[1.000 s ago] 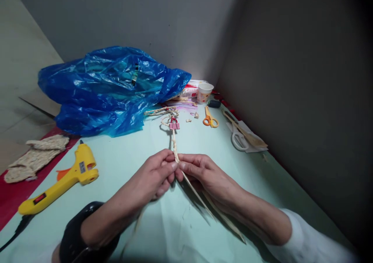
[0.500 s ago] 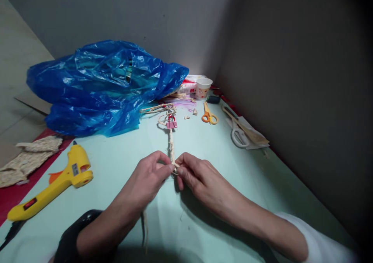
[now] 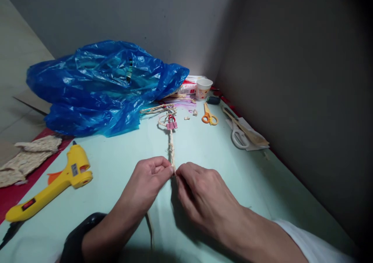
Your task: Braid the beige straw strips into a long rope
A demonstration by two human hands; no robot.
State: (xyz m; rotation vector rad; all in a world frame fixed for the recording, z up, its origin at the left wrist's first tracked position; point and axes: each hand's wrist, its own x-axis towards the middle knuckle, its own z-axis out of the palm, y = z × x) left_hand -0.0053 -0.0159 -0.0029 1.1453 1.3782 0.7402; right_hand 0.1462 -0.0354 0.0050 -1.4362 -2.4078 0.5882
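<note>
A pale straw-coloured braid (image 3: 171,146) runs toward me from a pink binder clip (image 3: 171,124) that grips its far end. My left hand (image 3: 150,179) pinches the near end of the braid between thumb and forefinger. Right beside it, my right hand (image 3: 205,191) is closed with its fingertips at the same end, pinching a strand there; most of that strand is hidden behind the hand. One loose strand (image 3: 150,230) hangs below my left wrist over the pale green tabletop.
At the left lies a yellow glue gun (image 3: 61,185), with a woven straw piece (image 3: 32,158) beyond it. A blue plastic bag (image 3: 101,88) fills the back left. Orange-handled scissors (image 3: 208,114), a paper cup (image 3: 203,89) and white-handled scissors (image 3: 239,136) lie toward the right.
Two long strands that trailed under my right hand no longer show there. My right hand has turned, its back now upward, while my left hand keeps its pinch on the braid.
</note>
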